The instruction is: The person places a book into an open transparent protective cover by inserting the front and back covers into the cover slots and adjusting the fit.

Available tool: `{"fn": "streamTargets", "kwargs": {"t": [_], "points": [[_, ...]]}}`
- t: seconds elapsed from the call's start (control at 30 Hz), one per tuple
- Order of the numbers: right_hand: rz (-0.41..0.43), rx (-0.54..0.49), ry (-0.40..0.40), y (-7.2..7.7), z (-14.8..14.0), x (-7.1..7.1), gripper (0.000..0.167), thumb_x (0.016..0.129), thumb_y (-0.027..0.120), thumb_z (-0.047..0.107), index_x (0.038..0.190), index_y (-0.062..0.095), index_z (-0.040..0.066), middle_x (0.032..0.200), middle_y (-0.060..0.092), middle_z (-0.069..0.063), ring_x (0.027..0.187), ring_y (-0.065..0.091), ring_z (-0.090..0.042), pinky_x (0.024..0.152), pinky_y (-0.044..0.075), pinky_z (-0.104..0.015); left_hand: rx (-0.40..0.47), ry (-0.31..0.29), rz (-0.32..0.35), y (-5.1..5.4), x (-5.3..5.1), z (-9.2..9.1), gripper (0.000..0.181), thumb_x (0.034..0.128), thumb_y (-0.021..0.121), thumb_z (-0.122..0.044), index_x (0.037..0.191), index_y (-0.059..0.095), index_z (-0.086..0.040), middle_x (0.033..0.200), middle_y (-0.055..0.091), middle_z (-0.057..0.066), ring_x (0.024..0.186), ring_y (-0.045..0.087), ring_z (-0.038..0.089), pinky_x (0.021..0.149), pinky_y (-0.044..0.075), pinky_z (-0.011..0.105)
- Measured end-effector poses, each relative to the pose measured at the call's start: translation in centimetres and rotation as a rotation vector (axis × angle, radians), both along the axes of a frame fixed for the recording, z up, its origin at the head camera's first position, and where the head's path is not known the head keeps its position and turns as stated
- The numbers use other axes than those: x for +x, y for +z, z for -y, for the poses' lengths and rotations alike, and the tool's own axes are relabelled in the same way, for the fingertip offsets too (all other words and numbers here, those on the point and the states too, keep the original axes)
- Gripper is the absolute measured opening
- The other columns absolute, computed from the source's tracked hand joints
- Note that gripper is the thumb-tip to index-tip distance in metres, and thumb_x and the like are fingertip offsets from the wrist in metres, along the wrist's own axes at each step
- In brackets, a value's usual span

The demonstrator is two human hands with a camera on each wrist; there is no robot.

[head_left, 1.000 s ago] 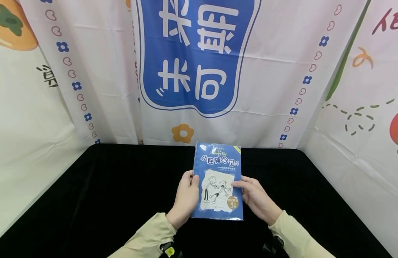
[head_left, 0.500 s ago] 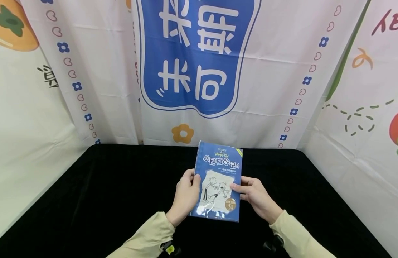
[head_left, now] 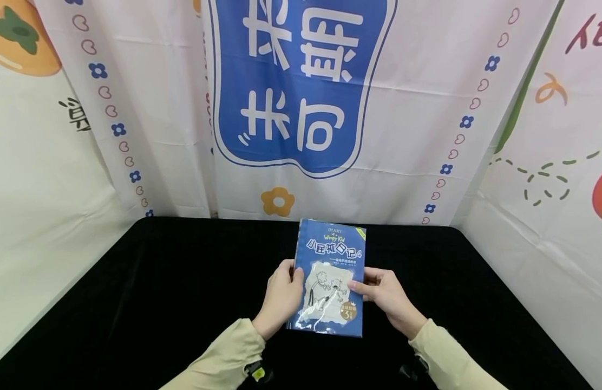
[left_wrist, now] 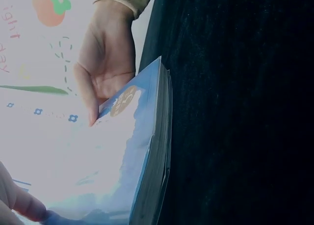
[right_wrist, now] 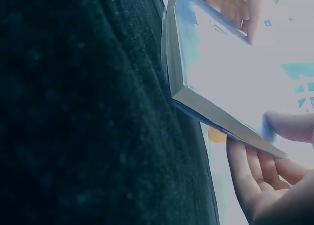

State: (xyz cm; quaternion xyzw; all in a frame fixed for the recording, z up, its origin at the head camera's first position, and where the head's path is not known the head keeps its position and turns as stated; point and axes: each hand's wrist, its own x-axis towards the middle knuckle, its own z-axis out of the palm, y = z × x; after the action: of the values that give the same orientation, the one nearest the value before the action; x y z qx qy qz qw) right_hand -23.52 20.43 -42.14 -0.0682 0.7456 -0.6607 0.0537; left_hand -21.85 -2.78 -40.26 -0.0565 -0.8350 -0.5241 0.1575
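A closed blue paperback book (head_left: 330,254) is held up above the black table, its front cover facing the head camera with a cartoon of two figures. The left hand (head_left: 280,295) grips its left edge, thumb on the cover. From the opposite side the right hand (head_left: 391,298) pinches the right edge; its thumb lies on the front cover, and the right wrist view shows its fingers (right_wrist: 267,168) under the back cover. The book's page edges show in both wrist views. Glare washes out much of the cover there.
A black cloth (head_left: 184,271) covers the table. White printed curtains stand behind it, with a blue panel (head_left: 286,81) at the back, and line both sides. Wrist straps (head_left: 256,372) sit over the pale sleeves.
The book has tilted slightly, its top edge now a little lower and its bottom shifted leftward. Glare on the cover has changed. Both hands keep their hold and have barely moved.
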Motion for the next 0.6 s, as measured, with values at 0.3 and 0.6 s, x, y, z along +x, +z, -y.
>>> {"fn": "streamTargets", "kwargs": {"t": [0.3, 0.6], "points": [[0.004, 0.021, 0.075, 0.13, -0.07, 0.21, 0.047, 0.089, 0.068, 0.0, 0.133, 0.053, -0.007, 0.109, 0.068, -0.018, 0.091, 0.066, -0.028, 0.072, 0.053, -0.033, -0.008, 0.003, 0.025, -0.11, -0.2, 0.39, 0.018, 0.0942, 0.055, -0.005, 0.106, 0.067, 0.004, 0.085, 0.062, 0.006, 0.076, 0.057, 0.017, 0.071, 0.049, 0.036], [0.009, 0.038, 0.048, 0.06, -0.07, 0.2, 0.049, 0.088, 0.071, 0.002, 0.133, 0.054, -0.007, 0.107, 0.069, -0.018, 0.09, 0.066, -0.029, 0.072, 0.054, -0.034, -0.022, 0.005, 0.057, -0.07, -0.24, 0.41, 0.019, 0.0955, 0.054, -0.004, 0.108, 0.065, 0.006, 0.087, 0.06, 0.008, 0.077, 0.056, 0.02, 0.071, 0.047, 0.037]]}}
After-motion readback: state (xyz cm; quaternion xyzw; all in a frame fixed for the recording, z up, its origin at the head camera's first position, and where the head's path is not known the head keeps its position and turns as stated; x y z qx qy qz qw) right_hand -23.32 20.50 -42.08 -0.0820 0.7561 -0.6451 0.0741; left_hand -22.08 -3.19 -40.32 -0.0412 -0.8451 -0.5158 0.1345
